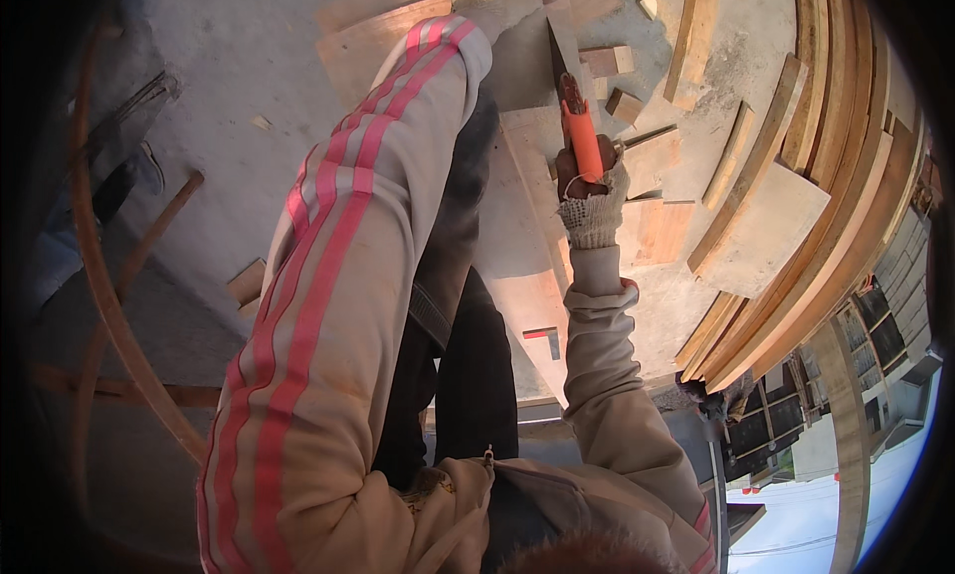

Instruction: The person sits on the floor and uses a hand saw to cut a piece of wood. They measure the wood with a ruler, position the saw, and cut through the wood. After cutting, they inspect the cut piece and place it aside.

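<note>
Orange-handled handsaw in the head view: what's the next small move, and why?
I'd probably hold the handsaw steady and bring the left hand into sight first. The right hand grips the handle with the blade pointing away from the body, but no left hand shows past the pink-striped left sleeve, so its clearance from the blade can't be judged.
</note>
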A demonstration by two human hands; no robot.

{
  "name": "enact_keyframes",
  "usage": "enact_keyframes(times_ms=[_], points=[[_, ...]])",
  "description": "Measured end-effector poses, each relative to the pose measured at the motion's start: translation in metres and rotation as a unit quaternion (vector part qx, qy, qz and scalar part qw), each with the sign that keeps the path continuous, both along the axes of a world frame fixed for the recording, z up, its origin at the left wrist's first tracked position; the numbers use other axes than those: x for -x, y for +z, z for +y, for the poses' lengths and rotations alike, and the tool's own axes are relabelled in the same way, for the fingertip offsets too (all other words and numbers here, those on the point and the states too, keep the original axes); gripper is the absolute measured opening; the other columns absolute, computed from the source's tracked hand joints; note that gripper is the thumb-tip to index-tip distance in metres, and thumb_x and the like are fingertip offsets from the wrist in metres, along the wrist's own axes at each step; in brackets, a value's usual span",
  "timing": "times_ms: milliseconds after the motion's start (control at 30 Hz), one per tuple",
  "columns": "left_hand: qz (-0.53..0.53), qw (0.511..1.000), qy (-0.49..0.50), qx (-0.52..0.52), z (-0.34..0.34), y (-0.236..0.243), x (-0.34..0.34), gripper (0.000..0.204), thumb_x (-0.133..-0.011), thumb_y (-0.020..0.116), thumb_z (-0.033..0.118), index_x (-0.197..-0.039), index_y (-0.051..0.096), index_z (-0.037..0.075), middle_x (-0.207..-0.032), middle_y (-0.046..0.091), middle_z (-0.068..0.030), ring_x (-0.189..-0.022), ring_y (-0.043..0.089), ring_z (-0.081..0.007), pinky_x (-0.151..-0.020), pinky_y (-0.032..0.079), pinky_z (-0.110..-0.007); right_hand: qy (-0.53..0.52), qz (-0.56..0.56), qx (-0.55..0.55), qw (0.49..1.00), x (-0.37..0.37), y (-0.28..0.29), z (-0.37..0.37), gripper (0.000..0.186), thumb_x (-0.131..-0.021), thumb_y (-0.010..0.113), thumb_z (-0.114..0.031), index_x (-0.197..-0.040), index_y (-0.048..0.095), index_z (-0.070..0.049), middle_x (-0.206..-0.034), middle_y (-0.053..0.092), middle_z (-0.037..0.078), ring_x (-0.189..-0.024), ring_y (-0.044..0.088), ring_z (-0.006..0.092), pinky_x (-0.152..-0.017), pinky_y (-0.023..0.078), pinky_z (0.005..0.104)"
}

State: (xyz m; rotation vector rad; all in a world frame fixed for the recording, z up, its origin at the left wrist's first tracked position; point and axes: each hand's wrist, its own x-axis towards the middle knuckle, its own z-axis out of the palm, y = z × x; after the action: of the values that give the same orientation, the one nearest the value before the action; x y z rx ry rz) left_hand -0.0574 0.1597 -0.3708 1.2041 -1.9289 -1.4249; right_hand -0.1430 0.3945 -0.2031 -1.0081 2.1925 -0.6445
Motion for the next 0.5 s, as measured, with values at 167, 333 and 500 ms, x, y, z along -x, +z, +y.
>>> enact_keyframes(times_ms=[167, 333, 500], points=[[-0.035, 0.999, 0.002, -0.013, -0.001, -0.017, -0.017, 0.024, -0.081, 0.063, 0.007, -0.104, 0.07, 0.01, -0.104, 0.07, -0.0106, -0.097, 0.065, -0.0238, -0.086, 0.052, -0.036, 0.038, 0.024, -0.138, 0.989, -0.015, 0.096, 0.103, 0.025, -0.077, 0.069, -0.012, -0.099, 0.062, -0.002, -0.074, 0.059, 0.017, -0.072, 0.061, 0.0384, -0.066, 0.048, 0.0444], [-0.06, 0.998, -0.018, 0.018, -0.006, 0.005, -0.009, 0.025, -0.081, 0.062, 0.011, -0.105, 0.07, 0.011, -0.105, 0.07, -0.0105, -0.098, 0.065, -0.0243, -0.086, 0.052, -0.036, 0.115, 0.039, -0.189, 0.974, -0.007, 0.132, 0.117, 0.027, -0.075, 0.065, -0.007, -0.102, 0.064, -0.003, -0.07, 0.057, 0.014, -0.06, 0.056, 0.0305, -0.056, 0.045, 0.0424], [-0.055, 0.998, -0.032, 0.019, -0.002, -0.011, -0.001, 0.026, -0.081, 0.062, 0.014, -0.106, 0.07, 0.011, -0.105, 0.07, -0.0105, -0.099, 0.065, -0.0248, -0.086, 0.052, -0.037, -0.002, -0.026, 0.054, 0.998, 0.001, -0.009, 0.009, 0.017, -0.08, 0.064, -0.008, -0.08, 0.049, -0.003, -0.068, 0.051, 0.016, -0.059, 0.05, 0.0308, -0.054, 0.041, 0.0404]])
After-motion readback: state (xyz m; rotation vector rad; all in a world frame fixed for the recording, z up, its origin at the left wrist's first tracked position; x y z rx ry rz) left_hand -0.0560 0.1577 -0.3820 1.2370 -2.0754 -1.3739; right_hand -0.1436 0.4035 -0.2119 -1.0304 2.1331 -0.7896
